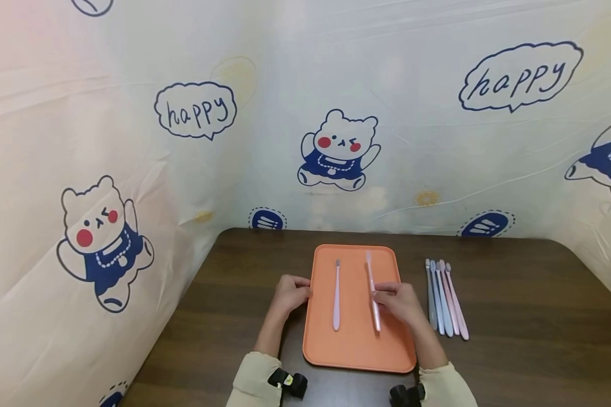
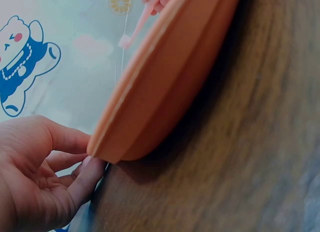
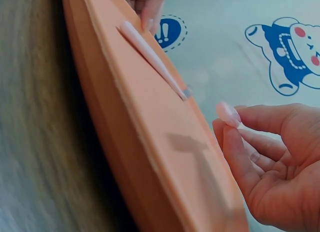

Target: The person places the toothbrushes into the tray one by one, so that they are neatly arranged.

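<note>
An orange tray (image 1: 353,353) lies on the table, and my left hand (image 1: 291,295) pinches its left rim between thumb and fingers. In the left wrist view that grip on the tray wall (image 2: 150,102) shows closely. My right hand (image 1: 399,301) pinches a pink toothbrush (image 1: 369,272) by its handle over the tray's right half, bristle head toward the far side. The right wrist view shows the handle end (image 3: 228,114) raised off the tray, with a shadow below. A pale lilac toothbrush (image 1: 336,308) lies lengthwise on the tray's left half.
Right of the tray, several toothbrushes (image 1: 445,302) in blue and pink lie side by side on the dark wooden table (image 1: 519,305). Behind the table hangs a pale sheet (image 1: 417,147) printed with cartoon bears and the word "happy".
</note>
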Demonstrator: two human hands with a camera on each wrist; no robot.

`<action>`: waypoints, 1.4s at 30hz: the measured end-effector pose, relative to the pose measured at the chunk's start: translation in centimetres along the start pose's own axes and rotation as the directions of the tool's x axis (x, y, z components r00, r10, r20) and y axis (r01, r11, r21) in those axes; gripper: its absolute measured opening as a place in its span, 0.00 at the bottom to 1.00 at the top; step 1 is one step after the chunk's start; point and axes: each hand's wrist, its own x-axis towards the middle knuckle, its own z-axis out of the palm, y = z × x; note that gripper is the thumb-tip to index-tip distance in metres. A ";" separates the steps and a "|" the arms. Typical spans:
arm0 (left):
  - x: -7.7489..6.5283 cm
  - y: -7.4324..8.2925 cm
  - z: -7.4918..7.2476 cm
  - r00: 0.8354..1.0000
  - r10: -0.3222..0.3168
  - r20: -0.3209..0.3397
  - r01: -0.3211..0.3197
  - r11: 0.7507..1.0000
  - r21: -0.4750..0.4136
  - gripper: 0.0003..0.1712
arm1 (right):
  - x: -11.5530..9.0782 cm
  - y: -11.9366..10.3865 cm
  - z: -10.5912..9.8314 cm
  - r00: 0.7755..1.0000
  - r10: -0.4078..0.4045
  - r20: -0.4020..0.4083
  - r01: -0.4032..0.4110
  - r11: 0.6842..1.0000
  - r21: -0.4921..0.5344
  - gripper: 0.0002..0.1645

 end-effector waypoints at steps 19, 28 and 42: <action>0.0 -0.1 0.0 1.000 0.006 0.016 -0.006 1.000 0.006 0.16 | 0.1 0.0 3.1 0.999 0.037 -0.026 -0.037 0.999 0.016 0.16; -0.1 -0.1 -0.1 1.000 0.009 0.023 -0.009 1.000 0.000 0.16 | 0.2 -0.1 4.0 0.998 0.047 -0.044 -0.047 0.999 -0.008 0.15; 0.1 -0.1 -0.1 1.000 0.020 0.009 -0.020 1.000 0.013 0.16 | 0.5 -0.1 4.9 0.996 0.061 -0.065 -0.064 0.997 -0.044 0.14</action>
